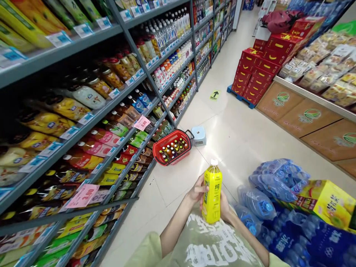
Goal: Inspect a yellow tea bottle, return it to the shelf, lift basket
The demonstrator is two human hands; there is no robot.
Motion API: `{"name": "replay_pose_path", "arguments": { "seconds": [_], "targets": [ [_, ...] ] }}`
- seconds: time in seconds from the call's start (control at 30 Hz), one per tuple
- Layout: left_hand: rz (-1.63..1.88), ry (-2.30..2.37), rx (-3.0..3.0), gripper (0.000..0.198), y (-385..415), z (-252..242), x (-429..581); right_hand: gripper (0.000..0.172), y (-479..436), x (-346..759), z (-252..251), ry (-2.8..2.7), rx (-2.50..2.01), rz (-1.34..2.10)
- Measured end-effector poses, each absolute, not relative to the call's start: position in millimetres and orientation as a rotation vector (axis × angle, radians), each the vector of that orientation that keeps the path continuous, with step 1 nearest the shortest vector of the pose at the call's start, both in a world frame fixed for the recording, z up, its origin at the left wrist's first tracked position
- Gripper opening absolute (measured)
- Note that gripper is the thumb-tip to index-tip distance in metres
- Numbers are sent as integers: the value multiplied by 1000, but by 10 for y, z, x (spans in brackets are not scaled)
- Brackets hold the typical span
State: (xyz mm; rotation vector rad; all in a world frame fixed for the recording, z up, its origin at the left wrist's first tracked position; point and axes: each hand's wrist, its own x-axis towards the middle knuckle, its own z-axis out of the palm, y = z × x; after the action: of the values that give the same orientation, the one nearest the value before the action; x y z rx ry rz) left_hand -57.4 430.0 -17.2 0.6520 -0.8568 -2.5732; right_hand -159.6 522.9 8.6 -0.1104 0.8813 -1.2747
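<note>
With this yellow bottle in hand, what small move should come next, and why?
Perhaps move the yellow bottle toward the shelves: the left hand grips it cap-up, the right hand is at its other side, its white cap is on, and bottled drinks line those shelves.

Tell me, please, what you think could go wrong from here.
The yellow bottle could drop to the floor if the left hand loosens its hold. Someone walking past might also trip over the red basket or the pale blue stool, since both stand on the floor near the shelves.
</note>
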Motion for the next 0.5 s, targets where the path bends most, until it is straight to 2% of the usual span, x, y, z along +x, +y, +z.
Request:
{"name": "replay_pose_path", "arguments": {
  "seconds": [0.23, 0.5],
  "targets": [
    [-2260, -882, 1108, 68, 4352, 36, -930, 66, 5015, -1869, 102, 832, 10, -1286],
    [-2233, -782, 1206, 58, 4513, -71, -1178, 58, 5070, -2143, 221, 970, -36, -1291]
  ]
}}
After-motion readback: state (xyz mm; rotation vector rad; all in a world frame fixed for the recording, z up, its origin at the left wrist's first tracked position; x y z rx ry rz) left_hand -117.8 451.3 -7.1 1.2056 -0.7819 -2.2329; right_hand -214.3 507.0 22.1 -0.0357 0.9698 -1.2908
